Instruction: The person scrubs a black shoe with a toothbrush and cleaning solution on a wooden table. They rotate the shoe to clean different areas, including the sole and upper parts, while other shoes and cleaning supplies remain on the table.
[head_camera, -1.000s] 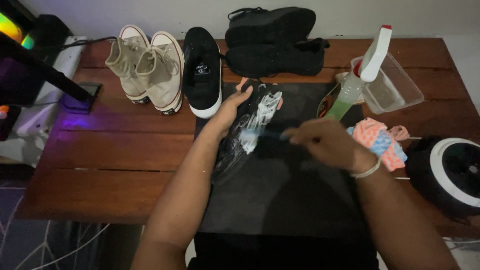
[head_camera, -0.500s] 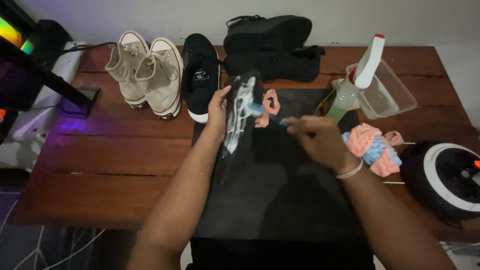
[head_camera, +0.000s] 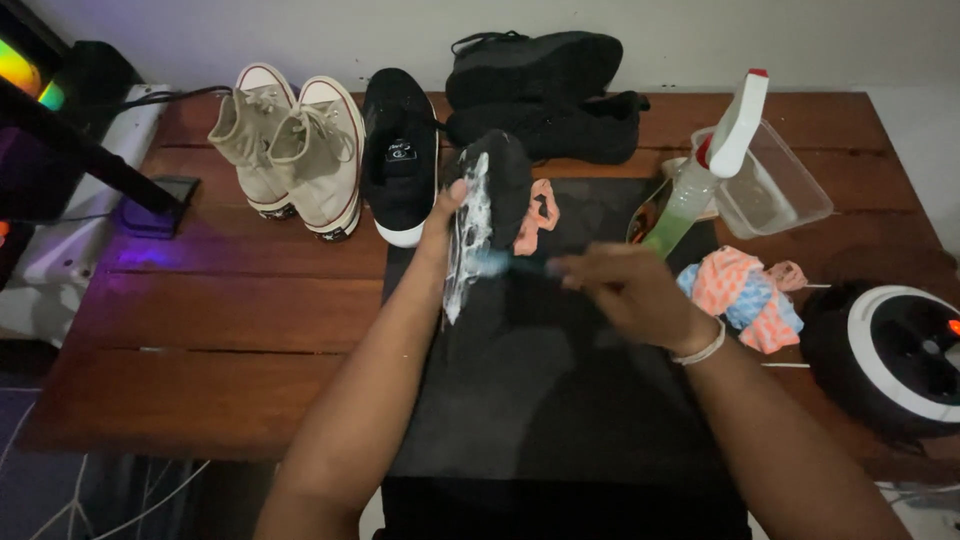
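Left hand (head_camera: 447, 215) grips soapy black shoe (head_camera: 487, 215); right hand (head_camera: 625, 292) holds blurred brush (head_camera: 510, 265), apparently touching it.

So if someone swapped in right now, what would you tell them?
Left hand holds the black shoe tilted up over the dark mat. Right hand grips a small brush, bristles at the shoe's sole.
Done: white foam covers much of the sole.
Left: foam not wiped off; the rag and spray bottle sit to the right. Three other shoes stand along the back of the wooden table.
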